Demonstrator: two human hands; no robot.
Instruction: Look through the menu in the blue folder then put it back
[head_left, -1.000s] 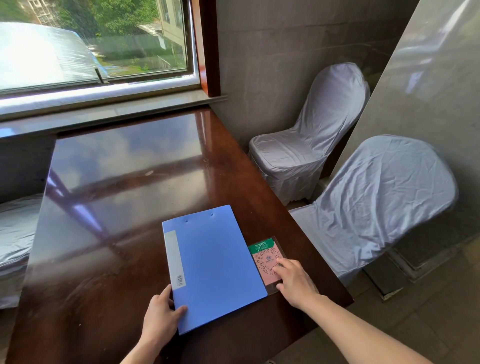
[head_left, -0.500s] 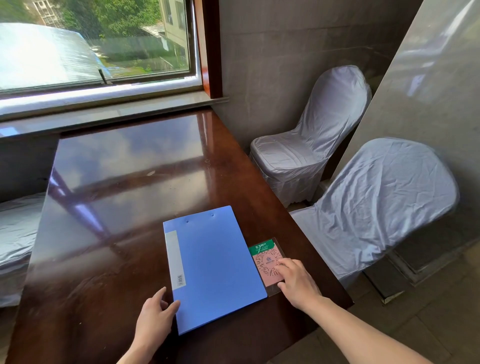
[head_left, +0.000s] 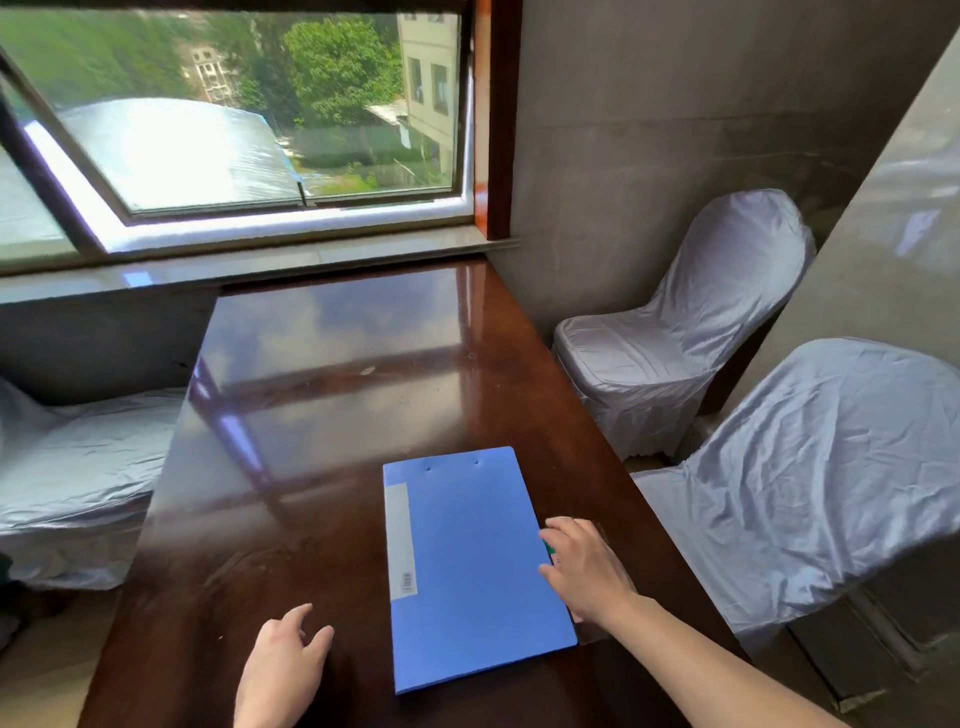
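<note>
The blue folder (head_left: 467, 561) lies closed and flat on the dark glossy table (head_left: 332, 374), near its front right corner, with a white label strip along its left side. My right hand (head_left: 584, 564) rests at the folder's right edge, fingers spread and touching that edge, covering most of a pink and green card underneath. My left hand (head_left: 283, 667) hovers over the table to the left of the folder, fingers apart, clear of it and holding nothing.
Two chairs in pale grey covers stand right of the table, one far (head_left: 691, 332) and one near (head_left: 821, 483). Another covered seat (head_left: 78, 467) is on the left. A window (head_left: 234, 119) and stone sill run along the table's far end.
My left hand has let go of the folder's lower left corner and drawn back to the left. My right hand has slid up along the folder's right edge. The view has tilted up.
</note>
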